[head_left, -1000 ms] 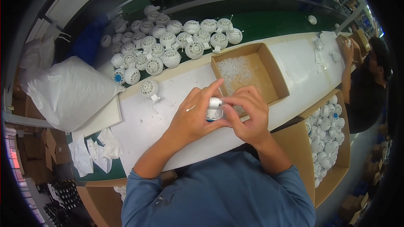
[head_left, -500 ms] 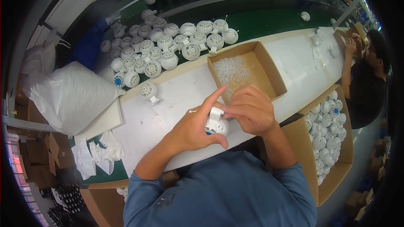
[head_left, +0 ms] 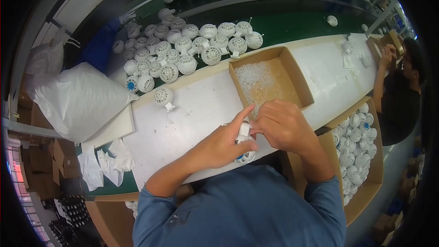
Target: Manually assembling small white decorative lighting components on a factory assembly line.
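White plastic shows between our hands: a rounded unit (head_left: 248, 156) with a grille, a patch of blue and a short neck, held close before our body at the near edge of the bench (head_left: 192, 98). Our left grip (head_left: 223, 146) is clamped on the unit, thumb across its near side. Our right grip (head_left: 282, 126) has its fingertips bunched at the neck; we cannot tell whether they are closed on anything.

Just beyond our hands sits a shallow cardboard box (head_left: 292, 80), with small clear pieces (head_left: 253, 78) heaped toward its left side. To our left, one loose grilled unit (head_left: 163, 96) rests on the bench, and past it we see many similar units (head_left: 183, 45) crowded on a green surface (head_left: 283, 29). A bulging white bag (head_left: 80, 100) lies farther left; on our right, a deep carton (head_left: 364, 204) holds more white units (head_left: 354, 155).
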`<state>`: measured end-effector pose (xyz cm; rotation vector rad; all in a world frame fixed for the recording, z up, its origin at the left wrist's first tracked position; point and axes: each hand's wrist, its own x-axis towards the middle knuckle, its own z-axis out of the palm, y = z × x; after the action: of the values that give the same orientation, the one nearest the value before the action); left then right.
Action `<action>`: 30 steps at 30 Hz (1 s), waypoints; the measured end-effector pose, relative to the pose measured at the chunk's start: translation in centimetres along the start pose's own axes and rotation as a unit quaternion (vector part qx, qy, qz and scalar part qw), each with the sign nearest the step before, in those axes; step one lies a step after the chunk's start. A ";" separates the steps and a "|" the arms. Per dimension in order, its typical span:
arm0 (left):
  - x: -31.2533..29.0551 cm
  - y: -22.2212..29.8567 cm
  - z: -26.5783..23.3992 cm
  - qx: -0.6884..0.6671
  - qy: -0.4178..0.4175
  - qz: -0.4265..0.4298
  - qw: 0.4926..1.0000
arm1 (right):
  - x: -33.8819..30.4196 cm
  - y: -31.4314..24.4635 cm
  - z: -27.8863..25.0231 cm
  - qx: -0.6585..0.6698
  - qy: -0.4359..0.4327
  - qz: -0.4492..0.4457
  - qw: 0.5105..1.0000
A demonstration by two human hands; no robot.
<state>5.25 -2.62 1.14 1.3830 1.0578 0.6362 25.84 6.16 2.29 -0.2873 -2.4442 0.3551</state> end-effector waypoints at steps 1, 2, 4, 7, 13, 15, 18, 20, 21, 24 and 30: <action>0.0 0.6 0.2 0.097 0.030 -0.031 0.994 | -0.1 0.1 -0.1 0.003 -0.034 0.025 0.999; 0.0 0.8 0.3 0.095 0.034 -0.032 0.994 | 0.0 0.1 0.1 0.005 -0.036 0.021 0.999; -0.3 1.1 0.4 0.164 0.067 -0.028 0.984 | 0.3 0.2 0.7 0.009 -0.052 0.034 0.998; -2.7 0.5 -0.2 0.217 0.104 -0.018 0.971 | 1.4 -0.3 2.1 0.069 -0.060 0.022 0.996; -13.5 -1.0 -4.0 0.160 0.261 -0.129 0.943 | 0.2 4.0 4.2 0.099 -0.003 0.217 0.971; -19.3 -2.4 -4.2 0.137 0.417 -0.227 0.870 | -0.6 5.6 4.5 0.016 0.018 0.260 0.965; -30.6 -7.7 -3.4 0.309 0.529 -0.365 0.701 | -1.5 7.7 5.0 -0.049 -0.045 0.377 0.924; -35.0 -8.7 -0.3 0.299 0.567 -0.491 0.589 | -1.3 7.9 4.9 -0.037 -0.087 0.387 0.917; -36.1 -9.1 0.2 0.300 0.566 -0.494 0.589 | -1.3 7.9 4.9 -0.033 -0.107 0.395 0.912; -37.4 -9.1 0.5 0.204 0.545 -0.545 0.604 | -1.2 8.4 5.1 -0.036 -0.122 0.403 0.906; -25.9 -6.8 -5.7 0.398 0.527 -0.239 0.712 | -1.2 8.6 5.1 -0.019 -0.133 0.392 0.910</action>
<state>-12.39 -23.51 1.02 1.2754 2.7786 0.5742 24.55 12.96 -5.05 -1.3271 -2.4906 0.7198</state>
